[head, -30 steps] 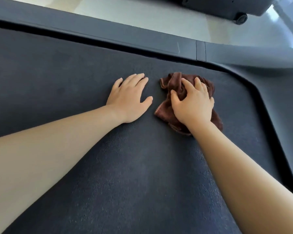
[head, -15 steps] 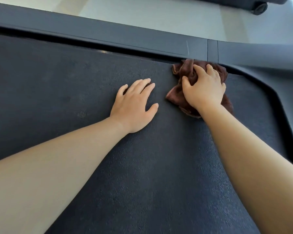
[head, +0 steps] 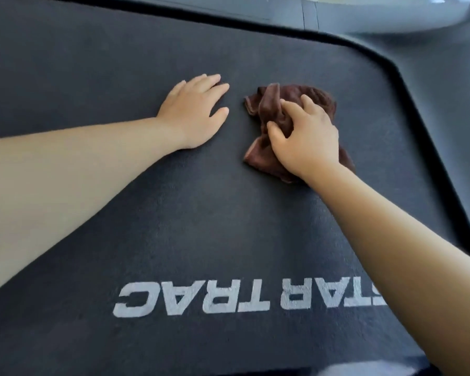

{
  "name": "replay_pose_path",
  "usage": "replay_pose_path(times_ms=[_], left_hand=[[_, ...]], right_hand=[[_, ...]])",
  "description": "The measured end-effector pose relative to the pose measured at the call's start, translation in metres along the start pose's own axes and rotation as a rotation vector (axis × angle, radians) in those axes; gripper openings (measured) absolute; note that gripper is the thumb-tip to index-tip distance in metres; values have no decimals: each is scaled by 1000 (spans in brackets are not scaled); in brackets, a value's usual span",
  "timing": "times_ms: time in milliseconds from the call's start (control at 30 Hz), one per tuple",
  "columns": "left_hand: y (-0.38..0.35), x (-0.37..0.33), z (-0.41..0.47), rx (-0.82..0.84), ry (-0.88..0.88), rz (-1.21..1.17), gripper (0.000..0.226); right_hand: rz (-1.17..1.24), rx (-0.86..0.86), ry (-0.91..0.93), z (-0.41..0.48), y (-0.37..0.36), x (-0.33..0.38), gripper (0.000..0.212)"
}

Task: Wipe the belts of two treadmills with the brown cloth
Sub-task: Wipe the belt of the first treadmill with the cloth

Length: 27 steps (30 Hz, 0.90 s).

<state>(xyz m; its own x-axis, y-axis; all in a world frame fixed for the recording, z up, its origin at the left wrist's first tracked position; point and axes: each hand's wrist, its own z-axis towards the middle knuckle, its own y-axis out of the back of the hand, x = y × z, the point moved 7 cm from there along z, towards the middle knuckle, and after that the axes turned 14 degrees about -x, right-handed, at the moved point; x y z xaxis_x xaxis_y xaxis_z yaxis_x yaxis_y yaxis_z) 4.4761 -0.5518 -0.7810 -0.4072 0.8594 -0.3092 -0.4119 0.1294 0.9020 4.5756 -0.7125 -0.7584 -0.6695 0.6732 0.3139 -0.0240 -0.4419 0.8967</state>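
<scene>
We are drawing the brown cloth [head: 316,95] back from the far edge of the belt [head: 174,218]. Half a second ago it was touching the side rail [head: 255,9]; it is now lying well clear of that edge and short of the curved far right corner. We are judging this as the return half of a wipe stroke: the strip along the far edge is probably covered, while the area around the printed logo [head: 242,299] is still to be done.

The right hand [head: 307,139] is pressing on the bunched cloth. Its fingers [head: 292,107] are curling and pinching a fold against the thumb, and cloth is showing beyond the fingertips and beside the wrist. The left hand [head: 194,112] is lying flat on the bare belt, fingers straight, holding nothing, near the cloth but apart from it.
</scene>
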Motion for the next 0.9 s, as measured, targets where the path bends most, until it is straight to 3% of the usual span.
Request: replay_pose_path(times_ms=[367, 667, 900], left_hand=[[59, 0, -175, 93, -129, 26, 58], [65, 4, -183, 26, -83, 14, 60], [66, 3, -181, 18, -96, 21, 58]], right_hand=[[-9, 97, 83, -192, 39, 50, 60], [-38, 92, -18, -150, 22, 71, 56], [-3, 150, 80, -212, 43, 69, 58]])
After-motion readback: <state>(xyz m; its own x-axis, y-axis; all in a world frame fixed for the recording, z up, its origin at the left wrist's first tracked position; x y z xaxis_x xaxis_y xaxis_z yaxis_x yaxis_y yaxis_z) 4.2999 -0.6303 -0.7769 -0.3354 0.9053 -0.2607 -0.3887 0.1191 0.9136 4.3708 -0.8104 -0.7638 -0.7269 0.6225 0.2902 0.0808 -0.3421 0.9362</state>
